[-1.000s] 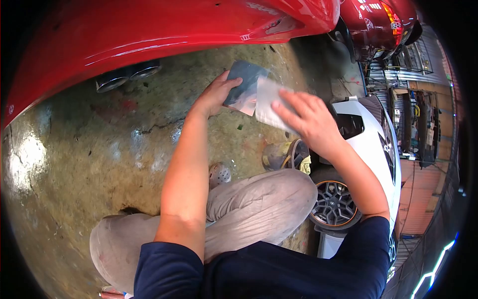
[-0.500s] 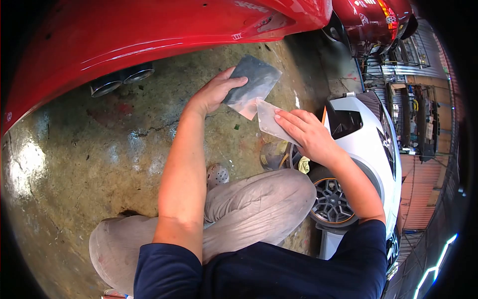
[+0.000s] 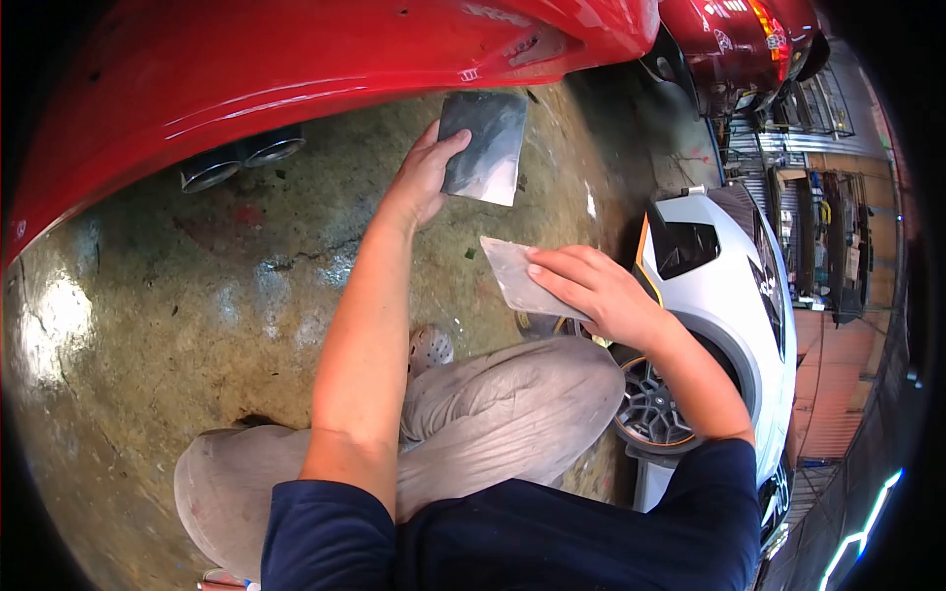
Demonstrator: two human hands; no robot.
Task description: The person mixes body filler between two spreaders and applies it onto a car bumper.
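Observation:
My left hand (image 3: 424, 177) grips a flat, dark grey rectangular plate (image 3: 483, 143) by its left edge, thumb on top. The plate's lower end is pale and shiny, and whitish smears cross its face. Lower and to the right, my right hand (image 3: 606, 295) is closed on a pale, translucent putty spreader (image 3: 517, 276), with the fingers over its upper face. A gap lies between spreader and plate. Just above the plate is the lower edge of a glossy red car bumper (image 3: 325, 74).
Twin exhaust tips (image 3: 241, 163) stick out beneath the bumper. A white car (image 3: 724, 261) stands at right, and a dark red car (image 3: 734, 49) at upper right. The stained concrete floor (image 3: 236, 335) spreads below my bent knee (image 3: 562, 379). Shelving (image 3: 838, 236) lines the far right.
My right hand has drawn the spreader down and left, away from the plate's lower edge. The left hand has turned the plate more upright and shifted it slightly up and left.

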